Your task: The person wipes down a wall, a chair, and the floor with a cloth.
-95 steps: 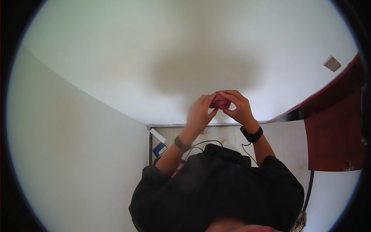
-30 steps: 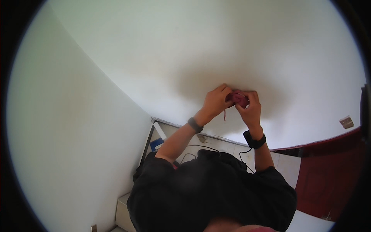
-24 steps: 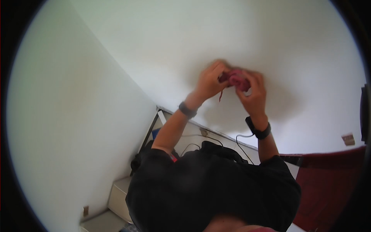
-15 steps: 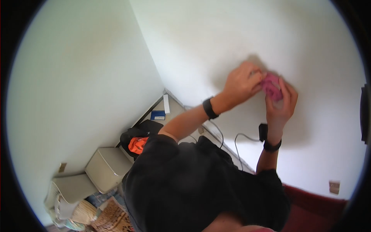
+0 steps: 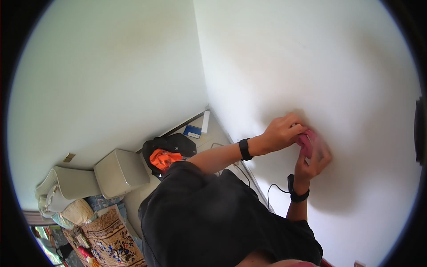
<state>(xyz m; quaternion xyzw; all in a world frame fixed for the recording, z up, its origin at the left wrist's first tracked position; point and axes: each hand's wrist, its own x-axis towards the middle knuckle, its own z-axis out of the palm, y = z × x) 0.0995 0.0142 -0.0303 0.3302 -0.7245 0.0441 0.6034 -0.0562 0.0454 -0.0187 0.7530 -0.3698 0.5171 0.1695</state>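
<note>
In front of the white wall, a small pink bundle (image 5: 305, 141) is held between my two hands. It looks soft and folded, somewhat ring-shaped; its exact kind is unclear. My left hand (image 5: 281, 133) pinches its upper left side with bent fingers and thumb. From below and right, my right hand (image 5: 314, 162) grips the other side, its fingers blurred by motion and partly covering the bundle. Black bands circle both wrists. A small black box (image 5: 291, 183) on a cable sits beside the right wristband.
Beyond my left arm, a black bag (image 5: 167, 144) with an orange cloth (image 5: 163, 158) lies on the floor. Near the corner are a blue box (image 5: 192, 131) and a white box (image 5: 205, 122). Beige chairs (image 5: 121, 173) and a patterned blanket (image 5: 111, 231) are at left.
My view has shifted, so the wall corner and furniture appear farther right or higher. Both hands now appear lower, still holding the pink bundle, and the right fingers have moved over it.
</note>
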